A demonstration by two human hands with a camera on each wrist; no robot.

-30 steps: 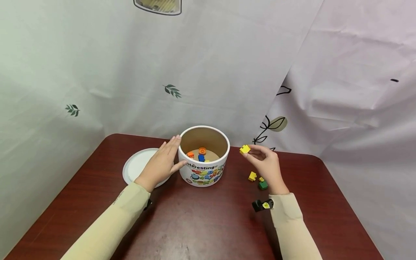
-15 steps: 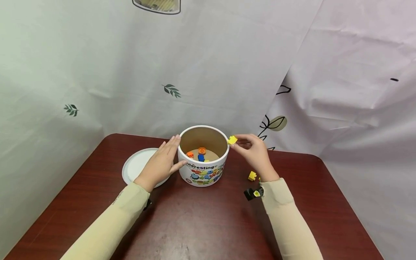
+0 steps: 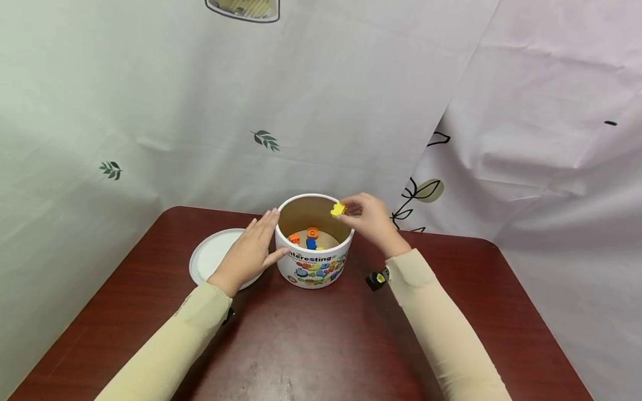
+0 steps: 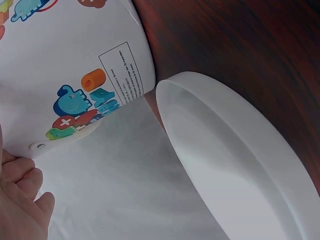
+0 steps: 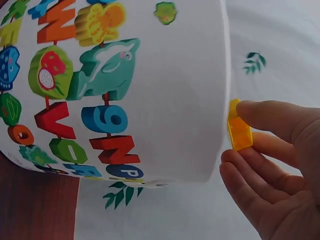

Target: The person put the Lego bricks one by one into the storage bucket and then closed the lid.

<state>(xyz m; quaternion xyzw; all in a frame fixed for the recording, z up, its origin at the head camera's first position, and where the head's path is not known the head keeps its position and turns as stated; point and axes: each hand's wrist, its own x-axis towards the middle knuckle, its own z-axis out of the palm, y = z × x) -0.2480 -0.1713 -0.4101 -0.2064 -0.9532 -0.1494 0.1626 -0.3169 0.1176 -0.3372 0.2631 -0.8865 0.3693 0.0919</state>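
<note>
A round white bucket (image 3: 313,273) with printed toy pictures stands on the table, its top uncovered. On its floor lie an orange block (image 3: 312,233), another orange block (image 3: 293,238), a blue block (image 3: 311,244) and a bit of yellow. My right hand (image 3: 370,221) pinches a yellow building block (image 3: 338,209) between thumb and fingers, over the bucket's right rim. In the right wrist view the yellow block (image 5: 240,126) shows right beside the rim. My left hand (image 3: 251,250) lies with straight fingers against the bucket's left side, fingertips at the rim.
A white lid (image 3: 210,253) lies on the dark red table (image 3: 311,345) left of the bucket, partly behind the left hand. A pale printed curtain (image 3: 351,111) hangs close behind the table. The right forearm hides the table spot below it.
My right hand has carried the yellow block leftward and slightly up, from right of the bucket to over its rim. The small yellow and green blocks on the table are now hidden by my arm.
</note>
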